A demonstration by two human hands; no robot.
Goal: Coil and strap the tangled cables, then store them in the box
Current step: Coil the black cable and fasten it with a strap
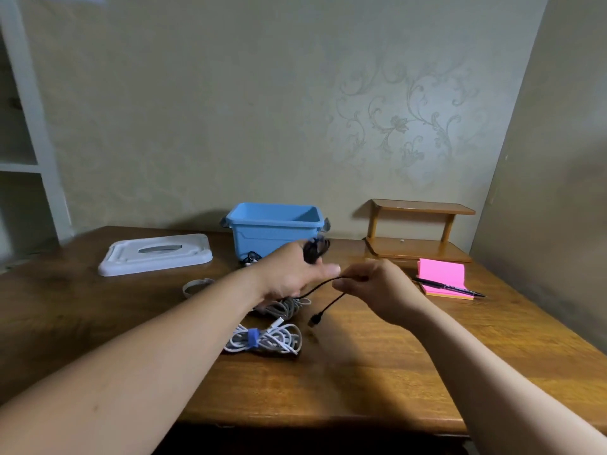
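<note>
1. Farther back, open blue box (274, 233) upright on the surface (394, 372); contents not visible past the rim from this angle.
2. Left of it, white lid (156, 254) lying flat, apart from the box.
3. Against the box's front foot, small dark cable (251, 257), outside it.
4. In front of the box, raised above the surface: left hand (292, 274) curled round a blurred coil of black cable (315, 249).
5. Just right of that, right hand (377, 290) pinching the same cable's loose run, plug end (314, 320) dangling below, near the surface.
6. Beneath the left hand, grey cable bundle (284, 307); nearer still, white cable bundle (272, 341) bound by a blue strap (252, 337); both outside the box.
7. Beside the left forearm, loose pale strap (193, 286) on the surface.
</note>
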